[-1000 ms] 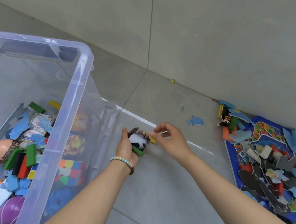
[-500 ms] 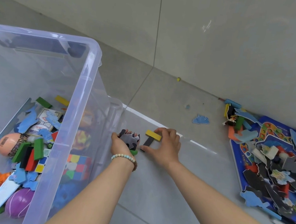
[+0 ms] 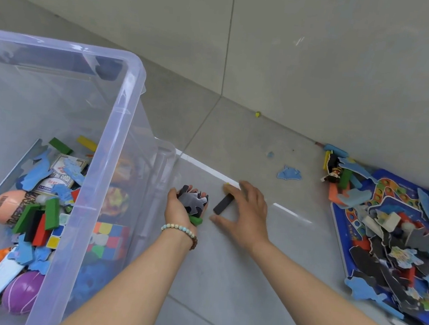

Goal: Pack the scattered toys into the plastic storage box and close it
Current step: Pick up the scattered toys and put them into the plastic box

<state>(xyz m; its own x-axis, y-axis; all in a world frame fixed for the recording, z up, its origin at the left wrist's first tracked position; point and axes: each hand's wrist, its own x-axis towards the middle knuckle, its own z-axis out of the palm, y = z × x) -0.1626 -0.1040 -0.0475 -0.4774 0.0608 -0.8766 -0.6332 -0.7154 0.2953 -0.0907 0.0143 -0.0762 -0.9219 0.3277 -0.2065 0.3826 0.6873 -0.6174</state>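
The clear plastic storage box (image 3: pixel 130 106) stands open at the left, holding blocks, a card pack, balls, a colour cube and blue puzzle pieces. Just right of the box, my left hand (image 3: pixel 180 210) grips a bunch of grey and black puzzle pieces (image 3: pixel 193 201) with a green block (image 3: pixel 196 220) under them. My right hand (image 3: pixel 246 216) is spread low over the floor, fingers straight. A black block (image 3: pixel 223 203) lies between its thumb and fingers. A yellow block (image 3: pixel 228 187) shows blurred at its fingertips.
A clear lid (image 3: pixel 291 212) lies flat on the floor under both hands. At the right, a blue puzzle board (image 3: pixel 344 229) carries a heap of pieces and blocks. A small doll (image 3: pixel 332 172) and a loose blue piece (image 3: pixel 289 173) lie near the wall.
My right hand has let the yellow block down and spread open over the black block on the lid. My left hand still holds its bunch of pieces.
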